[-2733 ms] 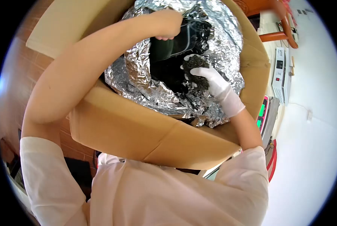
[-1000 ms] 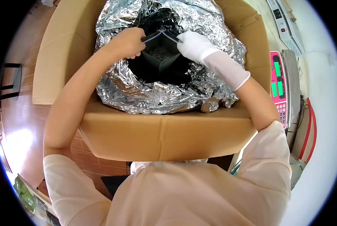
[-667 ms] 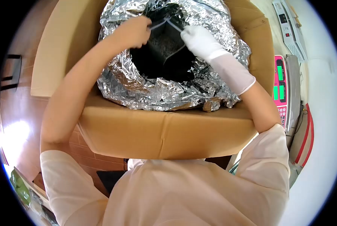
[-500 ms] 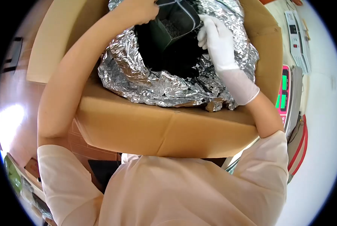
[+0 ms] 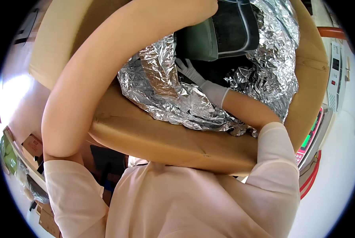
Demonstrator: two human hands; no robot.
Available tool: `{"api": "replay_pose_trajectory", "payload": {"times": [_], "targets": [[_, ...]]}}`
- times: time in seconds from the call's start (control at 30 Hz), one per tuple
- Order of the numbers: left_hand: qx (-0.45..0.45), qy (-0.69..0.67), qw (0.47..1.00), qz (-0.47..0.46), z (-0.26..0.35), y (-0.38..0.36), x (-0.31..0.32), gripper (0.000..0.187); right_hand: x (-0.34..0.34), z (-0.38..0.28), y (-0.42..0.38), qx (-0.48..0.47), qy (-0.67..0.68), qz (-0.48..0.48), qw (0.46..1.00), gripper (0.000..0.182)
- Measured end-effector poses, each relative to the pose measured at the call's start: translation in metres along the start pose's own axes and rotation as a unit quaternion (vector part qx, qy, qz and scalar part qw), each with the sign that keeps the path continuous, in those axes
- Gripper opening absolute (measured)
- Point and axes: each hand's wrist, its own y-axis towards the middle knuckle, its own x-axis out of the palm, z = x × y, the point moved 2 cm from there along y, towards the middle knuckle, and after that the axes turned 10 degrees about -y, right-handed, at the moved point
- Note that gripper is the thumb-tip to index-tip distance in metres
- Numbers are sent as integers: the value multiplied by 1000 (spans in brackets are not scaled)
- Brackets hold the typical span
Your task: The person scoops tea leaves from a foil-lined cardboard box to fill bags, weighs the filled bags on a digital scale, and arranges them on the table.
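A cardboard box point(image 5: 177, 146) lined with crumpled silver foil point(image 5: 185, 105) holds dark, loose-looking material point(image 5: 233, 64). Over it, a dark green pouch point(image 5: 233, 29) with a pale edge is tilted on its side. My left hand point(image 5: 204, 7), bare, grips the pouch at the top of the view; its fingertips are hidden. My right hand point(image 5: 194, 74), in a white glove, is down inside the foil under the pouch. Its visible fingers are spread and point left, at the dark material beside the foil wall.
To the right stands a scale with a pink frame and green displays point(image 5: 307, 141). Beyond it lies a white device with a small dark screen point(image 5: 336, 75). Red tubing point(image 5: 313, 178) hangs below the scale. At the left are small cardboard boxes point(image 5: 33, 144) and a green bag point(image 5: 8, 152).
My right hand has left the pouch's right edge and moved down and left into the foil lining. The pouch has shifted right and tipped over, my left hand moving along with it.
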Motion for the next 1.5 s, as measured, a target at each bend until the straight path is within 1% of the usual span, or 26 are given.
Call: {"api": "replay_pose_trajectory", "payload": {"times": [0.03, 0.1, 0.17, 0.23, 0.27, 0.3, 0.37, 0.43, 0.53, 0.6, 0.63, 0.73, 0.83, 0.87, 0.9, 0.93, 0.97, 1.03, 1.07, 1.13, 1.23, 1.3, 1.33, 1.37, 1.47, 1.5], "targets": [[-4, 3, 1000, -2, 4, -4, -1, 21, 9, -6, 5, -1, 3, 4, 1000, 74], [21, 0, 1000, 20, 8, -7, -4, 20, 30, -12, 15, 118, 279, -17, 953, 55], [22, -5, 999, 29, 8, -6, -4, 20, 20, 16, 9, 90, 196, -53, 975, 54], [13, -7, 999, 31, 6, -3, -5, 20, 32, 37, -2, 132, 461, -164, 862, 73], [-11, -4, 1000, 1, 4, 0, -5, 20, 34, 43, -4, 142, 454, -132, 870, 82], [-22, -4, 1000, -14, 3, 1, -3, 20, 44, 49, -6, 142, 456, -133, 868, 82], [-25, -16, 999, -27, 0, 1, -1, 20, 61, 62, -8, 139, 565, -123, 804, 83], [-17, -28, 999, -21, 2, -2, -3, 20, 59, 63, -5, 140, 529, -144, 825, 84], [52, 0, 998, 32, 12, -5, -7, 21, 41, 67, -1, 142, 450, -186, 862, 86], [-66, -14, 996, -57, 5, 5, -6, 21, 1, 75, -7, 112, 421, -153, 887, 87], [-61, -12, 997, -50, 2, 6, -6, 21, 6, 57, -10, 121, 500, -156, 843, 77], [16, 4, 1000, 7, -5, -2, -1, 21, 22, 33, -1, 97, 451, -213, 861, 66], [-11, 3, 1000, 9, -16, 0, 9, 20, 15, 41, -9, 86, 528, -239, 811, 60], [-15, 1, 1000, 15, -19, 2, 12, 20, 11, 48, -14, 113, 574, -224, 779, 60], [-64, 6, 998, -19, -19, 3, 14, 20, 8, 53, -20, 139, 618, -209, 745, 59], [-111, 10, 992, -53, -20, 3, 15, 20, 6, 58, -25, 155, 700, -222, 661, 62], [-112, 4, 993, -44, -22, 0, 15, 20, 3, 66, -34, 154, 693, -226, 667, 62], [-27, 7, 999, -16, -26, -2, 20, 20, -34, 102, -54, 222, 832, -188, 472, 64], [-22, 1, 1000, -7, -30, -1, 23, 20, -51, 116, -60, 252, 860, -174, 409, 63], [-46, 56, 994, -84, -45, 5, 39, 26, -71, 138, -76, 294, 861, -149, 388, 54], [-3, 91, 996, 2, -59, 5, 47, 19, -112, 166, -102, 323, 863, -127, 366, 47], [-22, 64, 997, -24, -41, 2, 35, 18, -127, 177, -119, 316, 885, -84, 332, 44], [-75, 53, 991, -95, -32, 0, 31, 17, -145, 184, -127, 347, 885, -86, 298, 42], [-128, 44, 977, -166, -25, 0, 28, 15, -155, 192, -133, 364, 879, -70, 300, 41], [-103, 15, 985, -134, -43, -1, 51, 14, -176, 212, -145, 377, 881, 1, 285, 39], [-86, 18, 989, -120, -38, -1, 50, 16, -185, 218, -146, 395, 866, 19, 306, 38]]}}
